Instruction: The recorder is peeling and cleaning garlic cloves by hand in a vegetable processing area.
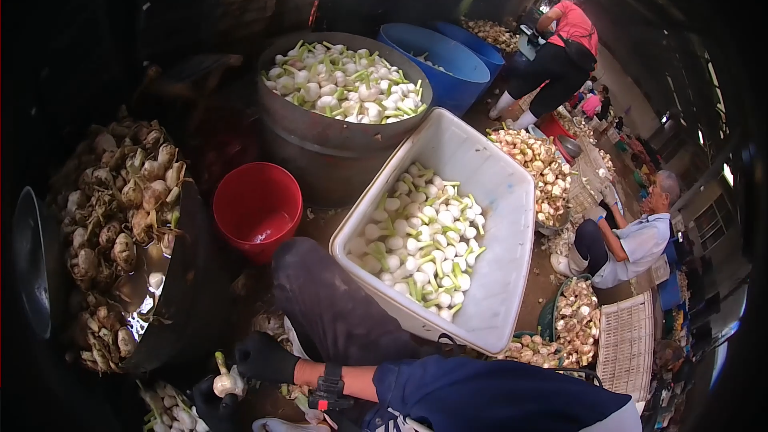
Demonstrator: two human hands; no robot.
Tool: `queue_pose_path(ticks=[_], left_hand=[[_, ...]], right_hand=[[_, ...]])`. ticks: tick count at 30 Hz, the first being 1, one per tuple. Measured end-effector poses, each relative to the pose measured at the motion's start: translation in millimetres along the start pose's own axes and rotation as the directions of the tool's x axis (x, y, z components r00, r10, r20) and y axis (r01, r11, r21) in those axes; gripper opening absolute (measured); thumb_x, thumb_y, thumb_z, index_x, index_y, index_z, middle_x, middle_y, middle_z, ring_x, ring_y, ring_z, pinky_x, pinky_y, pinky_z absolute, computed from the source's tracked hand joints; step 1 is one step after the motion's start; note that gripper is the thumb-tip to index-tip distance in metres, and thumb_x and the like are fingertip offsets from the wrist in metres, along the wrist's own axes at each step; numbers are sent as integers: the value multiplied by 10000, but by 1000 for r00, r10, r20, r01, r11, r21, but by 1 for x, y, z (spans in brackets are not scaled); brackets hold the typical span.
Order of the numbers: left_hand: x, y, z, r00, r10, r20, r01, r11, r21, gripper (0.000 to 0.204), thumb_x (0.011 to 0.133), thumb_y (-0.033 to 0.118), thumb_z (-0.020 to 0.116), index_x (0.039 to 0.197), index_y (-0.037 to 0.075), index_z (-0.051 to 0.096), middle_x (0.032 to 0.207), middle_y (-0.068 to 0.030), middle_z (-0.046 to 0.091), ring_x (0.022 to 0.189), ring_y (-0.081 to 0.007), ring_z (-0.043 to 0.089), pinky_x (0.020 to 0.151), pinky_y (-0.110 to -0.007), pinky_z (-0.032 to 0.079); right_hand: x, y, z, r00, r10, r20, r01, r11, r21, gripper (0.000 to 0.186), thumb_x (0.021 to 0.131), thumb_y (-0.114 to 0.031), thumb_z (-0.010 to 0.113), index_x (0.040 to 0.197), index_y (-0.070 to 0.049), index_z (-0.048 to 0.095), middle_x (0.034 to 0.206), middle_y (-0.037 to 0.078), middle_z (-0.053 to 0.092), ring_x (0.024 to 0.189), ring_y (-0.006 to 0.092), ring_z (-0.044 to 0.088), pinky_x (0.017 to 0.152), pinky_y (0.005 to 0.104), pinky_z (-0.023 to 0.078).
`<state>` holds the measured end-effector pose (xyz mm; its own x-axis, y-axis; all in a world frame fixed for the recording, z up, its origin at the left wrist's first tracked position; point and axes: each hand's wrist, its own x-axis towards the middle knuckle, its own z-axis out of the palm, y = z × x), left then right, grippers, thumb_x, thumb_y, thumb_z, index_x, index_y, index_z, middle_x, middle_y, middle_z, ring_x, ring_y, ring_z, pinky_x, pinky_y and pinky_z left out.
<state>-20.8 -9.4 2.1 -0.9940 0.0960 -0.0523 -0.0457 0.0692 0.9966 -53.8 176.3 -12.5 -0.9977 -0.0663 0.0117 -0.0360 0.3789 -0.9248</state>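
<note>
A garlic bulb (230,385) with a short green stem is held in my left hand (210,406), which wears a black glove and is closed around it at the lower left. Right beside the bulb is my right hand (268,358), also black-gloved, with a dark band on the wrist. Its fingers are curled in, and what they hold, if anything, is hidden. Trimmed garlic bulbs (170,408) lie below the hands, and pale peelings (292,424) are scattered near them.
Untrimmed garlic (120,200) is heaped at the left. A red bucket (258,212), a white tub (512,192) of trimmed garlic, a large drum (340,144) full of garlic and a blue barrel (448,72) stand ahead. Two people (640,232) (568,32) work at the right.
</note>
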Motion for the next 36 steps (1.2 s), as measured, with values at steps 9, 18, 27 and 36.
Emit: queue_pose_path(ticks=[9, 18, 27, 36], left_hand=[[4, 36, 20, 980, -185, 73, 199, 903, -380, 463, 762, 261, 671, 1106, -23, 549, 980, -88, 597, 886, -171, 600, 797, -307, 503], [1, 20, 16, 971, -205, 126, 240, 855, -459, 506, 822, 127, 678, 1252, -42, 472, 1120, -123, 573, 989, -191, 586, 825, -326, 520], [-2, 6, 20, 973, -188, 131, 222, 920, -324, 469, 828, 95, 655, 1246, -44, 494, 1019, -128, 618, 882, -140, 612, 750, -294, 538], [1, 23, 11, 946, -157, 285, 102, 974, 201, 407, 800, 157, 691, 1149, -13, 572, 881, -66, 652, 757, -109, 612, 655, -257, 506]], right_hand=[[3, 8, -52, 999, 25, -38, -28, 995, -96, 222, 757, -97, 571, 949, -50, 671, 922, 176, 655, 886, 331, 630, 793, 372, 497], [-4, -42, -31, 942, -302, 146, 310, 950, -32, 254, 686, -74, 727, 929, -24, 670, 896, 142, 653, 805, 290, 632, 719, 336, 502], [-17, -33, -21, 936, -348, 63, 353, 926, -137, 159, 681, -45, 697, 836, -41, 663, 792, 115, 637, 735, 297, 616, 639, 364, 493], [-21, -22, -16, 896, -433, 101, 444, 855, -268, 111, 728, -12, 616, 830, -38, 581, 736, 143, 592, 697, 338, 588, 599, 417, 459]])
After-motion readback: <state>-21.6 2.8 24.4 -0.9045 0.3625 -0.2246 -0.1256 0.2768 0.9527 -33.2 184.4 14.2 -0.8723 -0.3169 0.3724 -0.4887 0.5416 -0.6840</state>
